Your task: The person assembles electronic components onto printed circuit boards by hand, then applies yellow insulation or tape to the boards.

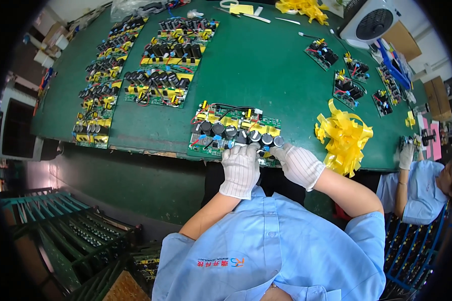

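From the head view, we're looking down on a green table [256,65], and the action is at a circuit board [234,128], lying flat at the table's near edge, a row of black cylinders [230,131] standing across it. Taking that board as our clock's centre, here's our gloved left hand [242,170] at six o'clock, fingers bent together over the near edge; whether they grip anything, we can't tell. Our gloved right hand [299,165] is at four, fingers partly curled by the near corner beside the end cylinder, and their tips are too hidden for us to call a grip. Out at three, a heap of yellow strips [347,138]! Over at two, we've got smaller boards [347,90], with a fan [374,25] beyond them. Between nine and eleven, more boards [158,86] line up in two columns. And between three and four, well apart, a co-worker [419,193] in blue.
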`<state>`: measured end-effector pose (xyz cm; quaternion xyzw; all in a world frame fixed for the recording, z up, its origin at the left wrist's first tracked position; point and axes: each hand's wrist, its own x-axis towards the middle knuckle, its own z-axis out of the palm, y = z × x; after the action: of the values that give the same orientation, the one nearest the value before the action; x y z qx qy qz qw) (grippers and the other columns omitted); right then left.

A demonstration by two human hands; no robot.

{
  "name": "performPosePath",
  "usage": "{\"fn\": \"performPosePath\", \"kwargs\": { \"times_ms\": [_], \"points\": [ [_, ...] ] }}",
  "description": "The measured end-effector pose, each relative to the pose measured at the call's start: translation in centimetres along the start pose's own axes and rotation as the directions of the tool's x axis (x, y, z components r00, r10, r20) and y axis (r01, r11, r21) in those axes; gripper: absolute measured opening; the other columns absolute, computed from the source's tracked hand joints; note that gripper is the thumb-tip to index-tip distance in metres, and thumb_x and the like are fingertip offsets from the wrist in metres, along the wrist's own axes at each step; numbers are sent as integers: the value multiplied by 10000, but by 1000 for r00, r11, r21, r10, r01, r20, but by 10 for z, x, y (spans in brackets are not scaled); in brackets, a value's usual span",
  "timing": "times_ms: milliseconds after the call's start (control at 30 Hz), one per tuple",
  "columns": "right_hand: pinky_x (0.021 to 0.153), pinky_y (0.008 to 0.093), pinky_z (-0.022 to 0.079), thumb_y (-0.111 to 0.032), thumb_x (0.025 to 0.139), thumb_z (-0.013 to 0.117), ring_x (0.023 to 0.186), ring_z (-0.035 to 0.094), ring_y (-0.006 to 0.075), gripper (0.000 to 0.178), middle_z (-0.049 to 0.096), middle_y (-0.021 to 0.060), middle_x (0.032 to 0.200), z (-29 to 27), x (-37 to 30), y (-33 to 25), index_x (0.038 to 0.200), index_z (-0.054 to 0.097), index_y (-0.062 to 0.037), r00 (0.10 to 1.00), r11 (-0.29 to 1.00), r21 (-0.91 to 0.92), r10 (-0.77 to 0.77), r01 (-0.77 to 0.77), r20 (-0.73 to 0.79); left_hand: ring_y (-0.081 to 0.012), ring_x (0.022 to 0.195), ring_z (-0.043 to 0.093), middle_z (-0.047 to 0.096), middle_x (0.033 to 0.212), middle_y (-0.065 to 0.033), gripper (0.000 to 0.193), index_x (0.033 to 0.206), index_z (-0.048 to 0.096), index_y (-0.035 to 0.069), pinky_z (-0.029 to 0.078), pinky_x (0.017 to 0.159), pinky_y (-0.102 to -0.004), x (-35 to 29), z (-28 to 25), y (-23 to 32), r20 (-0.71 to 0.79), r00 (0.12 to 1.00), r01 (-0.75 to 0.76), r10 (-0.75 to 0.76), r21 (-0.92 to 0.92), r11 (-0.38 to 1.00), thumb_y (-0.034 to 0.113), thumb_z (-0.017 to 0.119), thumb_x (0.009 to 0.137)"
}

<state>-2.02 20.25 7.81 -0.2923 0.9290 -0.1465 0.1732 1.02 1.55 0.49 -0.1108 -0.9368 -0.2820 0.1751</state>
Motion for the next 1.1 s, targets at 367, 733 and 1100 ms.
{"fn": "performPosePath", "kwargs": {
  "times_ms": [367,733,1100],
  "points": [
    [615,490,511,-46,881,500,736,634,406,354,610,243,887,9,-7,-16,1224,590,-63,997,999,-35,9,-12,-75,-234,862,610,665,856,-2,303,908,655,155,387,791,-424,-18,17,-29,-231,969,-167,87,-353,921,3,625,647],
    [592,475,533,-54,868,492,737,650,369,432,594,218,928,9,0,-23,1295,532,-104,993,964,-242,98,-109,-60,-284,818,556,588,846,-45,251,840,614,153,403,756,-440,-23,15,-31,-256,950,-244,177,-262,934,36,575,621],
    [589,486,515,-22,809,548,747,641,376,495,589,209,919,-33,3,-51,1297,512,-99,993,970,-242,-1,-28,-120,-256,857,585,609,892,-37,376,955,677,141,455,795,-405,-26,9,-39,-304,930,-313,210,-351,882,-29,617,624]
  ]
}}
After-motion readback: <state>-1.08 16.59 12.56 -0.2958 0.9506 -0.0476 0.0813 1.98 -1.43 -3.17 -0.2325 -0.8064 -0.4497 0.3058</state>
